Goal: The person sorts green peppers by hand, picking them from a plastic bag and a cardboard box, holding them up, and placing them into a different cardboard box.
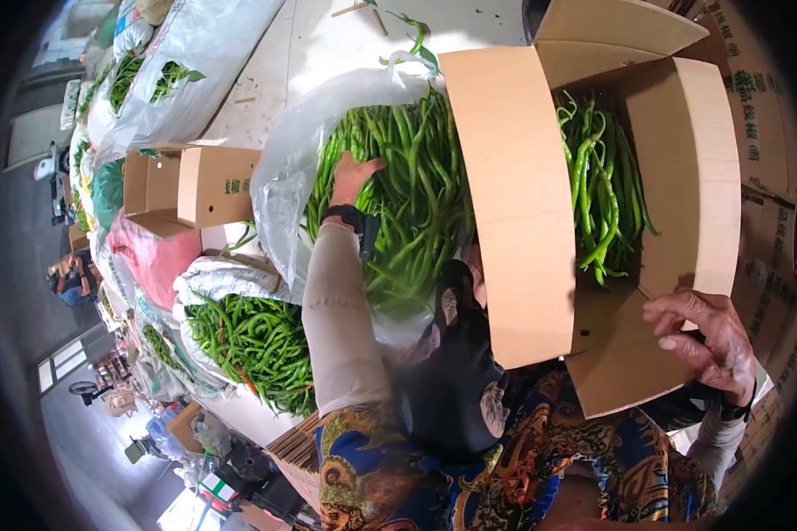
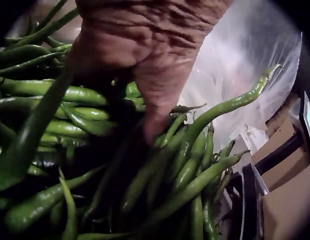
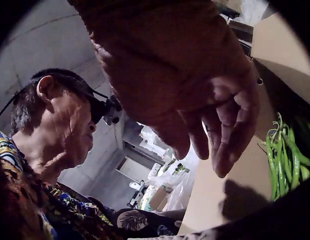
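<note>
- Long sack (image 1: 212, 53), upper left: translucent plastic, with green peppers (image 1: 170, 81) showing at its mouth.
- Pink bag (image 1: 155, 261): bulging below the long sack; I cannot tell what it holds.
- Small box (image 1: 221, 184): cardboard, flaps up, printed on one side, just beside the pink bag.
- White sack (image 1: 226, 279): its mouth lies wide, heaped with shorter green peppers and a red one (image 1: 251, 388) near the lower edge.
- Clear bag (image 1: 283, 146): gaping, full of long green peppers, most of them lying roughly lengthwise.
- Left hand (image 1: 352, 180): over the peppers in the clear bag, thumb pushed down among them in the left wrist view; the fingers are hidden there, so I cannot tell whether they grip any.
- Big box (image 1: 509, 212): cardboard, flaps spread, one of them leaning towards the clear bag. A loose bundle of long green peppers lies inside, towards the far end.
- Right hand (image 1: 708, 345): above the near flap of the big box, fingers loosely bent, holding nothing.
- Cartons (image 1: 748, 115): printed in green, stacked along the far right.
</note>
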Motion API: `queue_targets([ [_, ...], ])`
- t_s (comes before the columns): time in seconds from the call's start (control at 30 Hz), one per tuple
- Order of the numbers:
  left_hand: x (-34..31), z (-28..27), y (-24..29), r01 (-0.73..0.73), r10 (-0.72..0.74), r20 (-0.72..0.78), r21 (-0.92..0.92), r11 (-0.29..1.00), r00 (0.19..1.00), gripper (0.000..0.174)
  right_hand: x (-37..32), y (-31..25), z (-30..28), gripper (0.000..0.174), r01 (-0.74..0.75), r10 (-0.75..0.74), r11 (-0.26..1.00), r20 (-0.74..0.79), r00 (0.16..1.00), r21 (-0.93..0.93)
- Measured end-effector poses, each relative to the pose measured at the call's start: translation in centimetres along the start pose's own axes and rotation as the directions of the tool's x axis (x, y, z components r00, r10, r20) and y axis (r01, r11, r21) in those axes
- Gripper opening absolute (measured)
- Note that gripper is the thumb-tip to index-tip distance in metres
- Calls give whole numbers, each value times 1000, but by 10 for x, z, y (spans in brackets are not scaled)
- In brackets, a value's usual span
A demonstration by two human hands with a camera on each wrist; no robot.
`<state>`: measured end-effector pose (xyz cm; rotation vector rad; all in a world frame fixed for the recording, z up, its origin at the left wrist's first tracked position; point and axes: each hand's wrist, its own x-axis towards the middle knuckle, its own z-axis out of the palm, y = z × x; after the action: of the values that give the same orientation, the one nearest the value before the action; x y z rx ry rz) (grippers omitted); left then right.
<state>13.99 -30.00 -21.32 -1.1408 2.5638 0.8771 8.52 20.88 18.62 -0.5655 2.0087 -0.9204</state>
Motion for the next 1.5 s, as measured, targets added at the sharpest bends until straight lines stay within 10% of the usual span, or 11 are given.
queue_targets([
  [0.1,-22,-28,50,131,-151,80,211,969,985,72,0,-3,1,31,20,-20,1000,-19,1000,22],
  [0.27,-28,-37,42,36,-37,101,9,999,994,56,1,1,3,32,8,-7,1000,-8,1000,29],
  [0.53,-18,-19,29,-111,110,-55,-24,994,992,85,4,4,-1,34,70,-68,997,59,996,-29],
  [0.8,-39,-35,37,-66,61,-49,-124,990,997,37,3,3,0,34,30,-29,1000,71,997,-3],
  [1.0,-88,-79,79,7,3,93,-99,995,996,80,7,3,-1,33,99,-96,994,84,992,-36],
  [1.2,-12,-50,-65,-528,539,123,-116,841,833,45,5,2,-1,31,143,-136,986,80,987,-81],
  [1.27,-71,-107,4,-451,467,321,-127,884,824,28,0,-1,-1,31,159,-152,981,69,986,-115],
  [1.33,-131,-130,49,-636,636,45,-7,772,771,25,-1,-3,2,31,185,-180,974,52,982,-129],
  [1.5,-185,-149,98,-347,337,81,260,901,938,30,-10,3,3,30,227,-223,954,40,974,-196],
])
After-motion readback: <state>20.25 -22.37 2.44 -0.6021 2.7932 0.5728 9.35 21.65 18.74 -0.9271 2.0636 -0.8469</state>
